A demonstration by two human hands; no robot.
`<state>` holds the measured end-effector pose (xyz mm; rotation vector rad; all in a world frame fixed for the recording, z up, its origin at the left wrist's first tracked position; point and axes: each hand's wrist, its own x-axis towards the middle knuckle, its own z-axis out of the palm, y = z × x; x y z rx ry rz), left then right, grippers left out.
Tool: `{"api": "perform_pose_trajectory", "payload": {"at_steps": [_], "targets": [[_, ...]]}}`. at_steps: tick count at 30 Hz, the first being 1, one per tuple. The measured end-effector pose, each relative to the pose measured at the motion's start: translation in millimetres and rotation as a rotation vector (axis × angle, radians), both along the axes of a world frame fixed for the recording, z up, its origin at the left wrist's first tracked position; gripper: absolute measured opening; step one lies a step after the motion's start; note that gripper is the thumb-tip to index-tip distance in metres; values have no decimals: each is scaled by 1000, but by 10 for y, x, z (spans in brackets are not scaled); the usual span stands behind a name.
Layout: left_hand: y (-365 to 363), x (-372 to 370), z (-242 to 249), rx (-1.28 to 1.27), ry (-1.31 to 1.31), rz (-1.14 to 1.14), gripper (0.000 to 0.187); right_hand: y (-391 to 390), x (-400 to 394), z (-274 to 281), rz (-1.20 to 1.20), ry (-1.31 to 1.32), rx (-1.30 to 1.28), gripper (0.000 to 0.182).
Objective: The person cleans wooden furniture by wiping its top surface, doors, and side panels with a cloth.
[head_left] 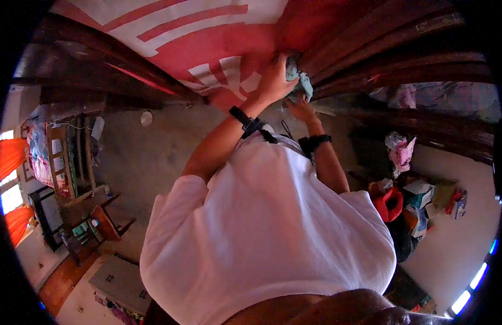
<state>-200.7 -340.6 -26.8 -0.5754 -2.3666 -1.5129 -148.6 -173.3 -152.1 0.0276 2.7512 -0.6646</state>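
A pale blue-green cloth (305, 84) is bunched against the dark wooden beam (364, 51) at the upper middle of the head view. My left hand (275, 81) is closed on its upper part, close to a red and white patterned surface (207, 40). Just below, my right hand (303, 110) grips the lower end of the same cloth, fingers curled and partly hidden. Black straps circle both wrists.
Dark wooden rails (126, 65) run along both sides of the patterned surface. At left are a wooden chair (107, 219), a ladder-like frame (64, 157) and a grey case (118, 284). A red container (389, 205) and boxes (419, 192) stand at right.
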Motion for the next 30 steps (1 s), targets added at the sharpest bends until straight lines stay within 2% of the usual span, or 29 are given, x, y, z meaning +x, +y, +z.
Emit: {"api": "perform_pose_trajectory", "payload": {"at_steps": [1, 2, 5, 7, 8, 11, 12, 14, 16, 17, 18, 19, 21, 22, 23, 24, 25, 26, 28, 29, 30], "targets": [[-18, 4, -18, -30, -114, -50, 78, 33, -15, 28, -44, -189, -168, 82], [-19, -3, -34, -30, -114, -50, 78, 63, -20, 52, -103, -350, -297, 82], [1, 3, 44, -10, -239, -59, 76, 122, -52, 177, -256, -614, -498, 84], [20, 0, 69, 48, 36, 26, 62, 241, -124, 121, -264, -666, -517, 83], [32, 1, 97, 47, 34, 25, 62, 310, -154, -9, -265, -666, -517, 83], [27, -13, 402, 147, 117, 11, 63, 580, -223, -1014, -158, -410, -513, 74], [24, -50, 481, 124, 149, -7, 64, 664, -305, -1351, 30, -154, -261, 78], [12, -76, 509, 100, 185, -23, 65, 732, -350, -1641, 216, 105, -6, 83], [-9, -76, 414, 31, -46, -70, 74, 734, -377, -1752, 113, 112, -401, 75], [-17, -72, 358, 28, -47, -70, 74, 734, -356, -1818, 56, 110, -599, 71], [-22, -73, 261, 60, -58, -81, 75, 541, -290, -1416, -177, 10, -917, 68], [-25, -67, 192, 94, -67, -93, 76, 249, -143, -704, -548, -98, -1320, 65], [-34, -35, 151, 131, -78, -105, 77, -3, -49, -25, -735, -18, -1497, 58], [-34, -36, 152, 172, -84, -109, 78, -62, -41, 197, -745, 53, -1495, 55], [-40, -33, 183, 171, -80, -107, 78, -14, -34, 237, -663, 152, -1402, 60], [-47, -4, 231, 139, -41, -67, 70, 35, -26, 274, -592, 253, -1305, 66], [-53, 8, 273, 107, -3, -27, 61, 118, -21, 299, -442, 438, -1103, 78], [-48, -14, 317, 104, -4, -24, 61, 242, -53, 349, -350, 633, -880, 80], [-6, -80, 411, 269, 68, -124, 73, 266, -132, 921, -106, 1149, -254, 26], [-31, -67, 601, 268, 59, -129, 73, 254, -124, 1215, -139, 1054, -416, 43], [-74, -39, 908, 225, 186, -91, 71, 241, -117, 1509, -185, 963, -575, 60]]}}
